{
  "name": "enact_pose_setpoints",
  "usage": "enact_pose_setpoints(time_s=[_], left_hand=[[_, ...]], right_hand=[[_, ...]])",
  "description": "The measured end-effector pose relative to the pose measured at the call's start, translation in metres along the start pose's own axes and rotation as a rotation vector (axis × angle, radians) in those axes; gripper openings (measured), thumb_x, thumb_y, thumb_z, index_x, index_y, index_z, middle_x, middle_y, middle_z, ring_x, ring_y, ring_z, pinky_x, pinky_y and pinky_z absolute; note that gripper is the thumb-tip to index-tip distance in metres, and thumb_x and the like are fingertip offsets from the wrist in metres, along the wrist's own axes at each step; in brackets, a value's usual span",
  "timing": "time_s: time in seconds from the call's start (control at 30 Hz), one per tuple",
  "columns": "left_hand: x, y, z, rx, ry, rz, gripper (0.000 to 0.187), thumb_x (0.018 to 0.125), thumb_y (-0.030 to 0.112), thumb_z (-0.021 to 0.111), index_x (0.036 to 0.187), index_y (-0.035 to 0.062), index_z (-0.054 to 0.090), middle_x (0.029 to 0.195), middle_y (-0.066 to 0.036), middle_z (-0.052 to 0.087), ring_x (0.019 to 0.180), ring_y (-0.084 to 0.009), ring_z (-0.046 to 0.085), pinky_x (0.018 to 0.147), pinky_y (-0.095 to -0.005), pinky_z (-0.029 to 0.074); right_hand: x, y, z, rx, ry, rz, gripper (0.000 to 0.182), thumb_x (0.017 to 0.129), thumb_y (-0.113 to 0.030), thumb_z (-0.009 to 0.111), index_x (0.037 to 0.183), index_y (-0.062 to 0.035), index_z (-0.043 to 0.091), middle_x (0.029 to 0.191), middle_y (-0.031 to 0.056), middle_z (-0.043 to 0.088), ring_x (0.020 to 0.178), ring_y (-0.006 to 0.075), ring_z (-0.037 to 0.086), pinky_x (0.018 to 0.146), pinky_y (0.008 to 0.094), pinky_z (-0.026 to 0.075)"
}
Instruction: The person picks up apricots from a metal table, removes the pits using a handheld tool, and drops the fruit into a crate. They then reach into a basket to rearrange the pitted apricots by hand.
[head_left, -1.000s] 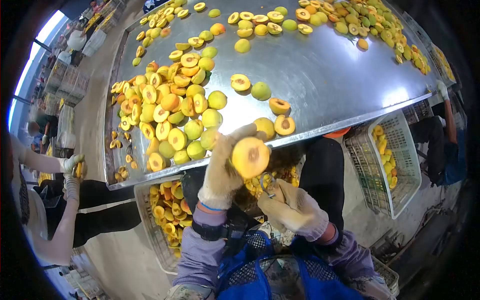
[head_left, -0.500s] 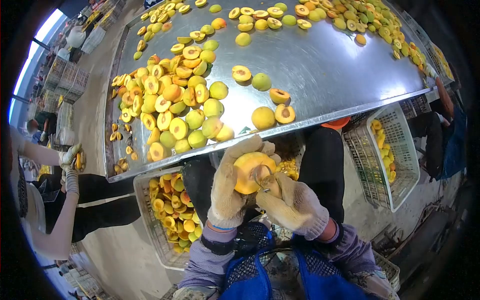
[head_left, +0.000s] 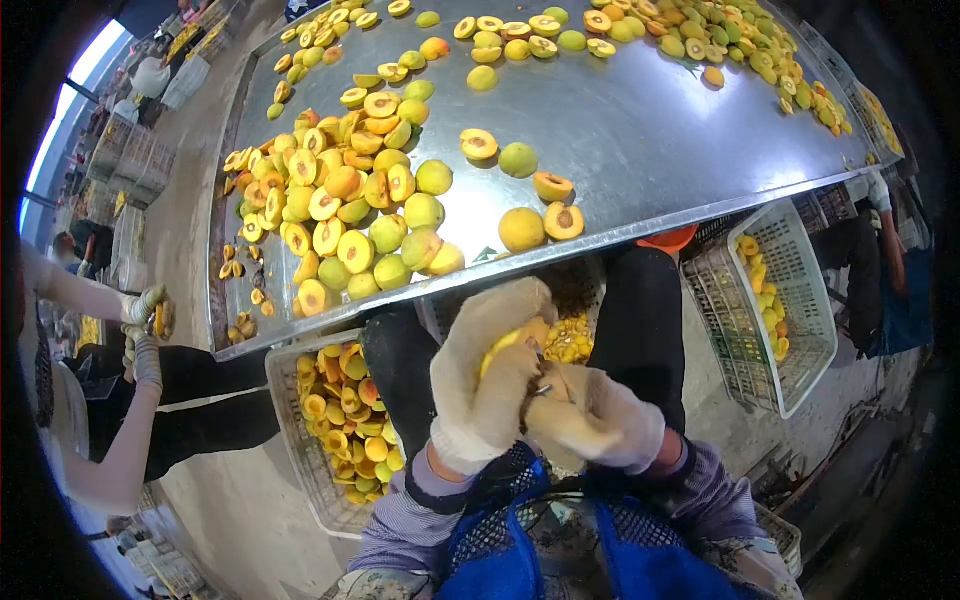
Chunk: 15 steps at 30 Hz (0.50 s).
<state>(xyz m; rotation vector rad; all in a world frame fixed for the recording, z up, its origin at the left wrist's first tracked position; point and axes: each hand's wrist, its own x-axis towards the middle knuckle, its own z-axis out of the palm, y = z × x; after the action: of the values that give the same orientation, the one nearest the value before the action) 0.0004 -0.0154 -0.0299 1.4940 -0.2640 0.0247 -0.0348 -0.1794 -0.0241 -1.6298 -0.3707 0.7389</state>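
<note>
Head view — left hand (head_left: 472, 385) cups a cut peach (head_left: 510, 342), seemingly to steady it against the metal tool (head_left: 542, 384) the right hand (head_left: 597, 418) grips

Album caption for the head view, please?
Gloved left hand cradles yellow fruit, right hand grips a tool, beside a metal table.

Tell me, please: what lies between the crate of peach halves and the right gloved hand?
In the head view: the black-trousered left leg, then the left gloved hand, cupped around a peach half.

Fruit-processing workshop: metal table (head_left: 640, 140) heaped with halved fruit (head_left: 355, 253), plastic crates (head_left: 810, 345) around, co-worker (head_left: 122, 440) alongside.
</note>
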Motion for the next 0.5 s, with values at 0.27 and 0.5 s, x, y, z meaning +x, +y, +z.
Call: enact_pose_setpoints(time_s=[0.27, 0.5], left_hand=[[0.009, 0.011, 0.012, 0.365, 0.035, 0.58, 0.03, 0.075, 0.007, 0.061, 0.103, -0.0047, 0.065, 0.113, -0.025, 0.061, 0.099, -0.0407, 0.063, 0.083, -0.0421, 0.053], [0.018, 0.022, -0.005, -0.056, -0.297, -0.325, 0.027, 0.085, 0.006, 0.056, 0.109, -0.0036, 0.062, 0.105, -0.018, 0.064, 0.094, -0.0265, 0.064, 0.082, -0.0329, 0.051]], right_hand=[[-0.006, 0.009, -0.013, 0.6, -0.143, 0.223, 0.044, 0.089, -0.014, 0.063, 0.129, -0.003, 0.049, 0.118, 0.008, 0.06, 0.101, 0.0138, 0.061, 0.086, 0.0278, 0.051], [-0.003, 0.031, -0.01, -0.566, -0.183, -0.276, 0.034, 0.096, -0.02, 0.049, 0.125, -0.002, 0.053, 0.121, 0.0096, 0.058, 0.103, 0.0171, 0.061, 0.084, 0.0309, 0.051]])
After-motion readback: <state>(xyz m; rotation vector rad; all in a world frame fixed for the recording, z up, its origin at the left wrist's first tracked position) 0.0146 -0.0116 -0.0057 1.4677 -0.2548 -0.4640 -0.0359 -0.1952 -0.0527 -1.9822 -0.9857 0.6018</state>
